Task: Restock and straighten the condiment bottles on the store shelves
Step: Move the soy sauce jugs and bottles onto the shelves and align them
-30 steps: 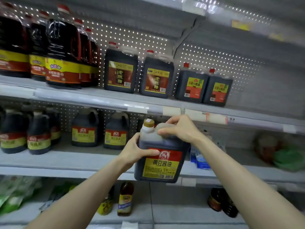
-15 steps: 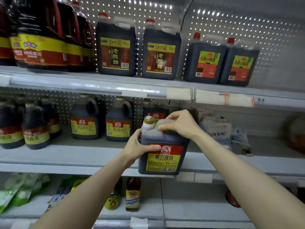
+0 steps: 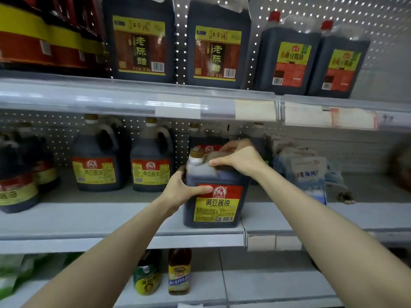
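A dark soy sauce jug [image 3: 216, 204] with a red and yellow label and a brown cap stands at the front edge of the middle shelf [image 3: 111, 221]. My left hand [image 3: 181, 190] grips its left side, thumb across the label's top. My right hand [image 3: 239, 158] is clasped over the handle on top. Behind it another jug of the same kind [image 3: 208, 143] is mostly hidden. Two rounder matching jugs [image 3: 96, 161] [image 3: 151, 165] stand further back to the left.
The top shelf carries vinegar jugs [image 3: 139, 41] and red-capped soy jugs [image 3: 289, 58]. White and blue bags [image 3: 309, 174] sit right of the held jug. Small bottles [image 3: 179, 272] stand on the shelf below. More dark bottles crowd the far left.
The jug has gone from hanging in front of the shelf edge to resting on the middle shelf. Both hands keep their grip. The camera has closed in on the shelves.
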A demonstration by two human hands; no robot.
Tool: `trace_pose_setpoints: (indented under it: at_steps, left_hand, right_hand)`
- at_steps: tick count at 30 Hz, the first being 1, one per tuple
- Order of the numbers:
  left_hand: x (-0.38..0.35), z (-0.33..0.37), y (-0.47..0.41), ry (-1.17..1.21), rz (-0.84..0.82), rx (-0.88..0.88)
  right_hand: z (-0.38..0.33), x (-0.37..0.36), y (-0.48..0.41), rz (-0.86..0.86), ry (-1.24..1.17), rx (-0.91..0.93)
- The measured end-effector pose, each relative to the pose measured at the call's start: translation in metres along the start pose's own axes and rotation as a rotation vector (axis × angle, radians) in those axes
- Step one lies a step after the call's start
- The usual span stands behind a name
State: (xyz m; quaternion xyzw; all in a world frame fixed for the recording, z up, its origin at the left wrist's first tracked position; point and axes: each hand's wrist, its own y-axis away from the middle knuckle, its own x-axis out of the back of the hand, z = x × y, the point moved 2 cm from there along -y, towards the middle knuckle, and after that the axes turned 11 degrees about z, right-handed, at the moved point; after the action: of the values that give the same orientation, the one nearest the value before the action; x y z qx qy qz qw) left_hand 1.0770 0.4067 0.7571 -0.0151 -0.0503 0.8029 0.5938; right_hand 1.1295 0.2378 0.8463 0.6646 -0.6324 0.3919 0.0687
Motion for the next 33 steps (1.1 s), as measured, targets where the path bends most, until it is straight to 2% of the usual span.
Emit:
trace_pose_setpoints:
  at_steps: [6,16,21,27,33]
  left_hand:
    - [0.002,-0.011,-0.009,-0.019,0.002,0.042]
    - [-0.008,-0.021,0.012,0.026,0.045,0.006]
    - [-0.009,-0.024,0.027,0.012,0.06,-0.017]
    - [-0.011,-0.027,0.037,0.038,0.071,0.012]
    - [-0.011,-0.025,0.038,0.058,0.119,0.019]
  right_hand:
    - [0.003,-0.01,-0.003,0.018,-0.031,-0.006]
    - [0.037,-0.014,0.03,0.18,-0.295,-0.145]
    - [0.054,-0.02,0.053,0.142,-0.372,-0.304]
    - [0.064,-0.031,0.074,-0.02,-0.451,-0.569]
    - [0.07,-0.038,0.074,0.017,-0.553,-0.569]
